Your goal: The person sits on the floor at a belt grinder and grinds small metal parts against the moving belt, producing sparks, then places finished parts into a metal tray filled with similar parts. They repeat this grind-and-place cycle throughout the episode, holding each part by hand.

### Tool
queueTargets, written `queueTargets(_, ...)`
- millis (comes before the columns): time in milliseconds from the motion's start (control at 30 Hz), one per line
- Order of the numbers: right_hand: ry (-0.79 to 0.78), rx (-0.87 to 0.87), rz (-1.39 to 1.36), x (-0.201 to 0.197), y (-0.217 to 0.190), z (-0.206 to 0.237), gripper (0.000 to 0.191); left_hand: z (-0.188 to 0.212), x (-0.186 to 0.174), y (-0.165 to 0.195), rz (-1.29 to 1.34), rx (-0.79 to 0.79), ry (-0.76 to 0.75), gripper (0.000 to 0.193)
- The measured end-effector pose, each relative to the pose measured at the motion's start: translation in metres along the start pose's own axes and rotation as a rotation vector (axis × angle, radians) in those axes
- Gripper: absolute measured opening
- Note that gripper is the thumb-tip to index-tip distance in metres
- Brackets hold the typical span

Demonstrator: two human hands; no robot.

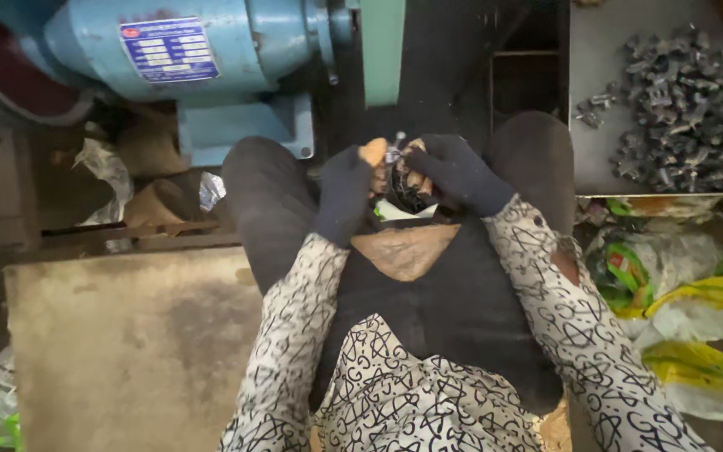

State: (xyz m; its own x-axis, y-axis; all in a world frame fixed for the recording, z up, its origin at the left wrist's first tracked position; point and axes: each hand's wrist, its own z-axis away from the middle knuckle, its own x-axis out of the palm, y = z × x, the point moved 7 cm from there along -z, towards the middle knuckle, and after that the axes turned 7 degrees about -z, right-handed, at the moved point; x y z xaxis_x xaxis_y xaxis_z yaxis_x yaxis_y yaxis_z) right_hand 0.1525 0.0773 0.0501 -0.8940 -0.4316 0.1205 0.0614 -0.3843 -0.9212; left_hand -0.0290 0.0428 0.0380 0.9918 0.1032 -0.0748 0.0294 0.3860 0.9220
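The left hand (pixel 346 191) and the right hand (pixel 453 172), both in dark fingerless gloves, meet between the knees, fingers curled tight around a small dark round part (pixel 406 191) with a bit of bright metal at its top; what exactly it is stays hard to tell, since the fingers cover most of it. Both hands grip it together above the lap. Past the right knee, a grey tray (pixel 596 159) carries a heap of small dark metal pieces (pixel 688 109) towards its far right corner. Ahead on the left stands a blue motor (pixel 211 50).
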Motion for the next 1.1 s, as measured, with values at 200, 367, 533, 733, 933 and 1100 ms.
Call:
queueTargets(200, 0.546, -0.705, 0.66, -0.099, -0.062, 0.07, 0.016, 0.033, -0.141, 0.085, -0.268, 0.473, 0.506, 0.038)
queueTargets(367, 0.796, -0.57, 1.209, -0.193, -0.065, 0.078, 0.029, 0.032, -0.175, 0.067, -0.586, 0.517, 0.948, 0.038)
queueTargets(533, 0.511, -0.283, 1.287, -0.206, -0.034, 0.06, 0.028, 0.049, -0.202, 0.142, -0.733, 0.55, 1.061, 0.037)
queueTargets(733, 0.758, -0.107, 1.288, -0.209, 0.005, 0.084, 0.027, 0.035, -0.151, 0.122, -0.373, 0.598, 0.33, 0.036)
queueTargets(933, 0.785, -0.231, 0.807, -0.193, -0.033, 0.094, 0.031, 0.009, 0.044, -0.006, 0.201, 0.065, -0.685, 0.036)
queueTargets(1100, -0.013, -0.65, 0.897, -0.063, -0.076, 0.072, 0.041, 0.023, 0.099, 0.005, 0.885, -0.689, -1.018, 0.051)
